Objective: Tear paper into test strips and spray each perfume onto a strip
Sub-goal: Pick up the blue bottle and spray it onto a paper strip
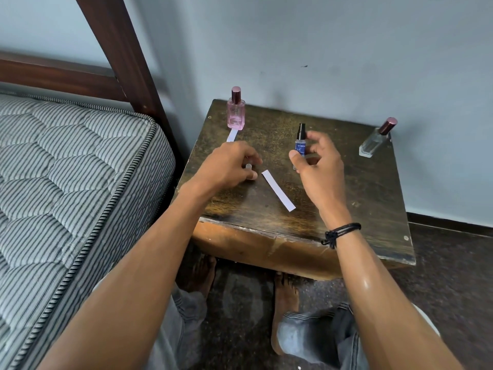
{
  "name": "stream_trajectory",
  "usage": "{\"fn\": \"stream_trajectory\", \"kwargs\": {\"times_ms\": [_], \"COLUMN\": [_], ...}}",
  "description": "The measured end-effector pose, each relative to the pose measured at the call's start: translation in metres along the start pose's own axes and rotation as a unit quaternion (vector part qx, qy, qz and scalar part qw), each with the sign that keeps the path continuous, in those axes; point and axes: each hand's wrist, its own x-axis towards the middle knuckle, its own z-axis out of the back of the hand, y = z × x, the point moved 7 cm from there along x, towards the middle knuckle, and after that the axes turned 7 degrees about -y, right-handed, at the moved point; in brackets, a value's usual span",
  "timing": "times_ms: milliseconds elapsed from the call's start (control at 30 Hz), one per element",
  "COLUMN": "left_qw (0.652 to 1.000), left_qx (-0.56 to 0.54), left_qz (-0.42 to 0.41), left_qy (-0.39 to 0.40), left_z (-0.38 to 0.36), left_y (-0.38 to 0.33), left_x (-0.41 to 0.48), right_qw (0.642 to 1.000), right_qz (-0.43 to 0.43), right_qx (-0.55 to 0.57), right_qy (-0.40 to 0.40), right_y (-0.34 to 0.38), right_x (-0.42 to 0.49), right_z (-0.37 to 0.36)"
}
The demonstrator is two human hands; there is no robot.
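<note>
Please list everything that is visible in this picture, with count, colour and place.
pink bottle: one, pink with dark red cap, table's back left
blue spray bottle: one, blue label, black nozzle, in right hand
clear bottle: one, clear with dark red cap, table's back right
paper strips: two, white, one mid-table, another before pink bottle
small cap: one, clear, in left hand
table: one, dark wood, against wall
mattress: one, grey striped, left
bracelet: one, black, right wrist
hands: two, bare, over table
</note>
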Motion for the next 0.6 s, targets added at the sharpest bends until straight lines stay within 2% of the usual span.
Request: {"fn": "stream_trajectory", "kwargs": {"times_ms": [133, 367, 600], "left_qw": [0.998, 0.994, 0.993], "left_qx": [0.008, 0.062, 0.079], "left_qz": [-0.066, -0.092, -0.083], "left_qy": [-0.016, -0.005, -0.005], "left_z": [-0.006, -0.019, -0.021], "left_y": [-0.013, -0.021, -0.021], "left_x": [0.002, 0.001, 0.004], "right_qw": [1.000, 0.994, 0.954], "right_qz": [0.011, 0.020, -0.070], "right_qx": [0.014, 0.100, 0.277], "right_qy": [0.005, 0.045, 0.095], "right_y": [0.002, 0.007, -0.001], "right_x": [0.000, 0.000, 0.002], "right_z": [0.001, -0.004, -0.006]}}
